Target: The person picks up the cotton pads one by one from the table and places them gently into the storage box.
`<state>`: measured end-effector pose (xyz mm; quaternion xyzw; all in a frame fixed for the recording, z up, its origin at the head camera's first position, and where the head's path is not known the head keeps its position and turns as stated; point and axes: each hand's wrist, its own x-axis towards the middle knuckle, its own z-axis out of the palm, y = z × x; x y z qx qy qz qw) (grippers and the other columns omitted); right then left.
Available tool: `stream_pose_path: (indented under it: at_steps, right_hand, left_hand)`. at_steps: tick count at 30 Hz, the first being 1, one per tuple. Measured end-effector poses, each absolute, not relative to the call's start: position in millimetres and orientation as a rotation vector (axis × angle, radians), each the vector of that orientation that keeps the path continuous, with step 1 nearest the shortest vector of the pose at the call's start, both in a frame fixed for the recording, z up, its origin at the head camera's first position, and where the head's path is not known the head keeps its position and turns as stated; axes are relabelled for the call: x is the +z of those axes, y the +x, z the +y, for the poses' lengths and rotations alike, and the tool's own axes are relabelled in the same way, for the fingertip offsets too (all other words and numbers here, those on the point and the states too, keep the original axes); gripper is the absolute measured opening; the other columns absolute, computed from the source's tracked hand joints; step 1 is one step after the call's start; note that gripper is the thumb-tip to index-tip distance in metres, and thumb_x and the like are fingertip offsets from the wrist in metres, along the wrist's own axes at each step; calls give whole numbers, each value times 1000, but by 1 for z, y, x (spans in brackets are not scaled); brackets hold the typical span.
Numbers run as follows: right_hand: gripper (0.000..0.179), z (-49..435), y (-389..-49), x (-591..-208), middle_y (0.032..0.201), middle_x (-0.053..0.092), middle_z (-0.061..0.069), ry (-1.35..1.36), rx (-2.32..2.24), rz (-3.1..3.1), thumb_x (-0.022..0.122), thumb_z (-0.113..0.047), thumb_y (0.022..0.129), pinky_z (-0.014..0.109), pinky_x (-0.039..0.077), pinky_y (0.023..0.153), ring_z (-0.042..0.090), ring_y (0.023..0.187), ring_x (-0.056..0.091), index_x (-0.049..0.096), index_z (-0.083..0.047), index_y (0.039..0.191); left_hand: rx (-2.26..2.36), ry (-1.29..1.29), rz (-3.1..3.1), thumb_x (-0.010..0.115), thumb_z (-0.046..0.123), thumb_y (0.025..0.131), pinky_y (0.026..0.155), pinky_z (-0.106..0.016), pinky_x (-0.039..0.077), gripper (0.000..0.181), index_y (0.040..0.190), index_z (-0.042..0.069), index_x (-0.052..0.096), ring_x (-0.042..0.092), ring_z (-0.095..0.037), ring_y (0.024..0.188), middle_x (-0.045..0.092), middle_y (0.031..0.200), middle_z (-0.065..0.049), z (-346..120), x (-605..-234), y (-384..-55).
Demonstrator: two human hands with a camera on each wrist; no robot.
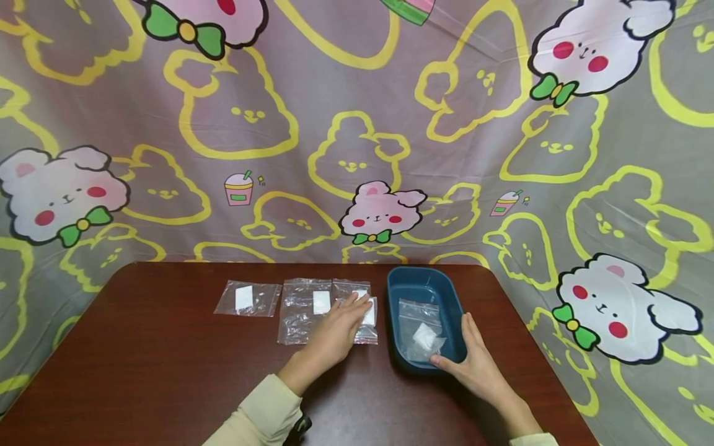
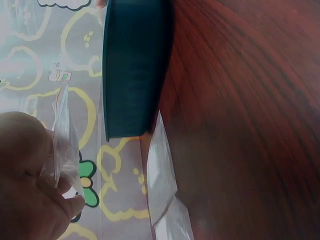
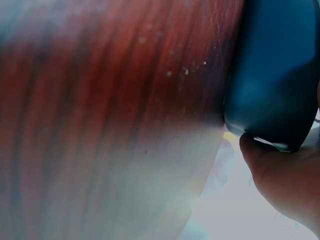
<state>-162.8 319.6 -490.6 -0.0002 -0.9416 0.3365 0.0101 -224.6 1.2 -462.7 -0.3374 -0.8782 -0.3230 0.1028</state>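
My left hand [image 1: 336,329] pinches a clear zip bag [image 2: 64,135] between thumb and fingers. In the head view this hand is over the right end of a row of bags, partly hiding the bag beneath. My right hand [image 1: 478,367] grips the blue plastic basin [image 1: 397,313] at its near right corner, the thumb on the near rim and the fingers along the right side. Inside the basin lies a clear zip bag with a white packet [image 1: 425,336]. Left of my left hand, another clear bag [image 1: 298,322] with a white piece lies flat.
Farther left on the brown wooden table [image 1: 167,371] lies one more clear bag [image 1: 259,300] with a white rectangle in it. A cartoon-printed cloth [image 1: 301,173] hangs behind the table and along its right side.
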Motion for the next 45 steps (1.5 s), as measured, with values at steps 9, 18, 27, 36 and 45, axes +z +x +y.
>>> stream_pose_path:
  at_steps: [9,18,27,36,45]
  right_hand:
    - [126,320,-164,-493,164,-1,29,-18,1042,-2949,81,-52,80,68,20,114,49,149,8,0,5,158]
    - [125,319,-165,-493,163,0,30,-12,1035,-2940,82,-52,80,67,20,114,49,148,8,3,8,157]
    - [125,319,-164,-492,163,1,31,10,1024,-2930,82,-52,80,68,21,114,50,148,10,4,8,157]
    - [123,318,-163,-490,163,2,31,15,1025,-2931,82,-50,80,68,20,113,51,148,9,5,9,157]
    - [124,319,-163,-491,163,0,31,23,1050,-2924,81,-50,81,69,20,113,51,148,8,4,9,157]
  left_hand:
    - [-952,-1017,-2589,50,13,106,116,-55,30,35,138,3,61,43,-30,140,53,147,-10,23,-460,-227]
    - [-881,-1031,-2630,49,16,107,117,-49,30,35,139,7,61,44,-27,140,53,147,-6,43,-458,-230]
    - [-828,-1053,-2659,50,17,107,118,-49,29,35,139,9,61,42,-26,141,53,148,-5,61,-454,-230]
    - [-762,-1097,-2692,49,17,107,119,-47,28,37,142,12,59,40,-22,143,50,150,-3,79,-449,-230]
    - [-684,-1134,-2693,48,20,108,118,-47,30,37,143,14,58,40,-20,143,50,150,-1,96,-447,-232]
